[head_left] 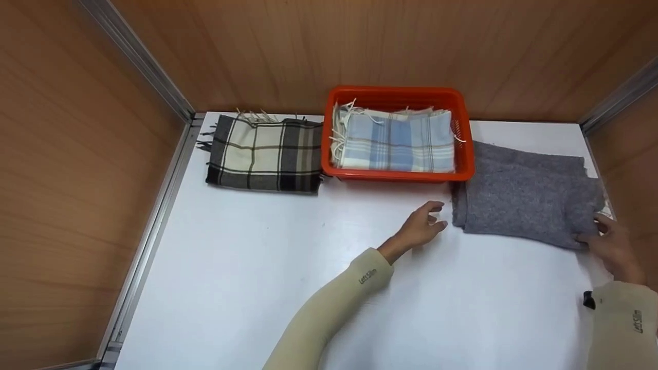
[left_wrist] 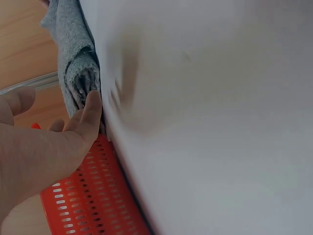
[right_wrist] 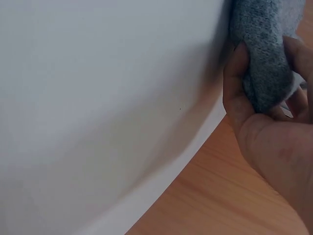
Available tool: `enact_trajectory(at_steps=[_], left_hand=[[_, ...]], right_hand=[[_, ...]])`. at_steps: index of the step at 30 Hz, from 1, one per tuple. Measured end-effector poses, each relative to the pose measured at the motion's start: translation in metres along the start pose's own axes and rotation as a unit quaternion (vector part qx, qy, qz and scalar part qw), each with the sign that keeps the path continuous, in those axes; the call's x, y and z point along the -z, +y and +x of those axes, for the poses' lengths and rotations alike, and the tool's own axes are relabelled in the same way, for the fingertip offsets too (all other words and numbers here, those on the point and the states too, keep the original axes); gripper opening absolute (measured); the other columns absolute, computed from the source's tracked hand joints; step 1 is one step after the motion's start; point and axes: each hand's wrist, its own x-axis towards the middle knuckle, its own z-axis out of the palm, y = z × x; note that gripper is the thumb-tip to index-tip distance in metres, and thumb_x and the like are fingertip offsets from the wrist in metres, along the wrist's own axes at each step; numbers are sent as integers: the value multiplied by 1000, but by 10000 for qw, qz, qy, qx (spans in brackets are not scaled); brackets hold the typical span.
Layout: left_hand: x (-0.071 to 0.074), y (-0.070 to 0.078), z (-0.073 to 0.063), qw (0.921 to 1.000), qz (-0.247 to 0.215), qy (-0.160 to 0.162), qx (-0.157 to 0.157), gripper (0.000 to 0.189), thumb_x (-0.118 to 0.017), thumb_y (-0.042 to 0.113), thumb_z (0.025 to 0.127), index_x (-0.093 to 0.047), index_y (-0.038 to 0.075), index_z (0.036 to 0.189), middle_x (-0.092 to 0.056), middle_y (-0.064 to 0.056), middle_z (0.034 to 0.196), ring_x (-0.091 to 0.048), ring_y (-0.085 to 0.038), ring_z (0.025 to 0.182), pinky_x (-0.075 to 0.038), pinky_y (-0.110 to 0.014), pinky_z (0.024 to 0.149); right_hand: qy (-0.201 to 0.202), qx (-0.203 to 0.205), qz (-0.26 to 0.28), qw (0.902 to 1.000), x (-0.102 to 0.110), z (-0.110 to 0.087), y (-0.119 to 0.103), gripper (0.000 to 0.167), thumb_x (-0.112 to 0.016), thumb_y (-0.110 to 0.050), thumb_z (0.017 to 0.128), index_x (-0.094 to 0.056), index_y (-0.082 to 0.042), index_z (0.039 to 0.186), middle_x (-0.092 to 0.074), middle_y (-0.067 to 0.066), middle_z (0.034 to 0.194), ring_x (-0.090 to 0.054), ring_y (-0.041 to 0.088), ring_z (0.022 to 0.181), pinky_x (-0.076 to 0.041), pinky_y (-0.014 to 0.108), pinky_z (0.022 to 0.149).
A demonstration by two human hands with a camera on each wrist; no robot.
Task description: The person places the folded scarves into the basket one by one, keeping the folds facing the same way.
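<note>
A folded grey scarf (head_left: 519,200) lies at the right of the white table, its left edge close against the red basket. My right hand (head_left: 613,245) grips the scarf's near right corner. In the right wrist view, the thumb and fingers of that hand (right_wrist: 274,127) curl round a thick grey fold (right_wrist: 264,54). Just left of the scarf, my left hand (head_left: 419,226) hovers with loosely bent fingers and holds nothing. From the left wrist view, the left fingertips (left_wrist: 93,100) are right by the scarf's rolled edge (left_wrist: 78,63).
A red basket (head_left: 401,176) at the back holds a folded blue and white plaid scarf (head_left: 401,141) with fringes. To its left lies a folded black, grey and cream plaid scarf (head_left: 267,154). Wooden panels (head_left: 288,46) with metal edging enclose the table (head_left: 247,288) at back and sides.
</note>
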Motion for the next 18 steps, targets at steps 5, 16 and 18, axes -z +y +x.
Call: enact_trajectory(at_steps=[5,16,18], left_hand=[[-3,2,-1,9999,-74,-103,101,51,-64,15,105,-50,6,153,-57,-13,152,-62,-26,130,-50,-27,103],[-14,-1,0,9989,-219,-236,352,57,-69,16,102,-46,6,153,-58,-15,151,-64,-23,124,-52,-26,96],[-16,-2,-1,9984,-248,-226,463,58,-70,16,102,-45,7,153,-58,-16,150,-65,-22,122,-53,-26,94]], right_hand=[[-120,159,19,9998,0,-4,2,71,-63,2,99,-28,13,159,-32,46,155,-35,50,138,-41,3,74],[-592,224,393,9972,-1,-16,4,78,-59,5,99,-11,15,160,-11,51,159,-8,60,152,-38,1,75],[-657,291,310,9969,-1,-18,4,76,-60,3,101,-14,16,160,-16,51,158,-14,57,151,-38,2,75]])
